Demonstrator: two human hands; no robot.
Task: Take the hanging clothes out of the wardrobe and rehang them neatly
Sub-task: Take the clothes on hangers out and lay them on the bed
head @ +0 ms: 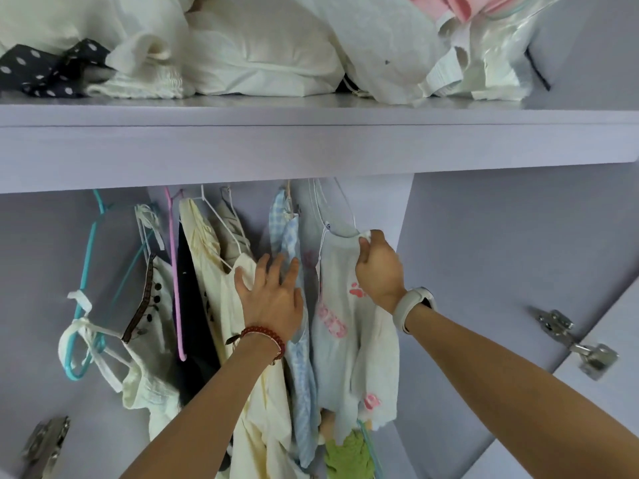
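Several garments hang on hangers under the wardrobe shelf (311,150). My right hand (378,267) pinches the shoulder of a pale grey T-shirt with pink print (340,305) where it sits on a white hanger (347,205). With fingers spread, my left hand (271,295) presses flat against a blue checked garment (299,368) and a cream dress (262,402), which it holds aside to the left. Further left hang a dark garment (195,305) on a pink hanger (173,257) and a cream strappy top (145,392) on a teal hanger (88,271).
White bedding (262,46), a dark polka-dot cloth (45,70) and plastic bags are piled on the shelf above. Open doors with metal hinges (584,347) stand at right and lower left (45,444). A green item (349,458) hangs low beneath the T-shirt.
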